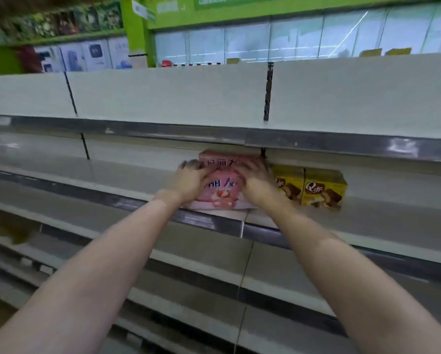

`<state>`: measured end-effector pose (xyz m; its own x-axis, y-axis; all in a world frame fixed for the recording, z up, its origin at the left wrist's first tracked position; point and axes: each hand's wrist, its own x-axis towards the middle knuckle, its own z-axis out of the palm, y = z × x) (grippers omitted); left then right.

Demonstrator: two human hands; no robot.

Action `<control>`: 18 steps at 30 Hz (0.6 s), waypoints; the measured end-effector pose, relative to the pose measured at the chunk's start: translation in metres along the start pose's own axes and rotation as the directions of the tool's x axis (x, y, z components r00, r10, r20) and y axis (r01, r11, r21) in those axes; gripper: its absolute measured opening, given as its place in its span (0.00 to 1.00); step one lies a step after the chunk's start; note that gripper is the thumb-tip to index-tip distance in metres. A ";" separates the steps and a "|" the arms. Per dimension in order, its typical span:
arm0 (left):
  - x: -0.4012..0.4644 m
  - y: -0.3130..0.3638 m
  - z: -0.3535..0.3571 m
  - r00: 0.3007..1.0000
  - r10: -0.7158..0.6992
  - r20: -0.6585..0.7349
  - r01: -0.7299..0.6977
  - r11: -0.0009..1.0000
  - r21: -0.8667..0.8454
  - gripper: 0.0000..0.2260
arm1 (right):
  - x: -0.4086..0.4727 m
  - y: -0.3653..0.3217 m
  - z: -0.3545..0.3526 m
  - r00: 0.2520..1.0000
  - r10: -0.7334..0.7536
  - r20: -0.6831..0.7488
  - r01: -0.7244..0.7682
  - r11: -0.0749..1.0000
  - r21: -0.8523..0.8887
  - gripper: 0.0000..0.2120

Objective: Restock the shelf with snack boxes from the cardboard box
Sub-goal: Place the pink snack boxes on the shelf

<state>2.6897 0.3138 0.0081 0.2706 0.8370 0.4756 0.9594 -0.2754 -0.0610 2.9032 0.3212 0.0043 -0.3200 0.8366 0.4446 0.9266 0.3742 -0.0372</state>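
Observation:
A pink snack box (222,192) with a strawberry picture stands on the middle shelf (127,182), near its front edge. Another pink box seems to sit on top of it or behind it; blur hides which. My left hand (191,180) lies on the box's left side with fingers bent over its face. My right hand (255,175) covers the box's upper right corner. Two yellow snack boxes (324,187) stand upright just right of the pink one, touching it. The cardboard box is out of view.
Grey shelves run across the view above and below the middle one, mostly bare, with metal price rails (214,223) along their fronts. Black upright brackets (266,93) divide the back panels. A green-trimmed wall with glass-fronted cases (291,39) rises behind.

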 end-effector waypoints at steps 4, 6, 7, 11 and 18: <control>0.001 -0.006 0.025 0.998 0.064 0.001 -0.063 0.992 0.113 0.44 | 0.008 0.001 0.027 0.998 0.018 0.065 -0.012 0.997 -0.082 0.41; 0.011 -0.012 0.030 0.998 0.061 0.003 -0.061 0.990 0.124 0.45 | 0.015 0.003 0.030 0.999 0.027 0.039 -0.023 0.995 -0.099 0.44; 0.017 -0.016 0.033 0.999 0.052 0.005 -0.052 0.992 0.116 0.45 | 0.019 0.002 0.031 0.999 0.039 0.024 -0.036 0.994 -0.102 0.43; 0.036 -0.028 0.053 0.999 0.019 0.028 -0.021 0.996 0.081 0.45 | 0.029 -0.008 0.047 0.996 0.086 -0.033 -0.091 0.980 -0.176 0.39; 0.070 -0.044 0.085 0.999 0.051 -0.018 -0.050 0.998 0.050 0.44 | 0.049 -0.013 0.067 0.976 0.155 -0.153 -0.187 0.958 -0.218 0.32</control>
<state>2.6728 0.4247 -0.0304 0.3174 0.8133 0.4876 0.9475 -0.2928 -0.1283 2.8618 0.3842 -0.0330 -0.1381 0.8134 0.5651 0.9904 0.1149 0.0766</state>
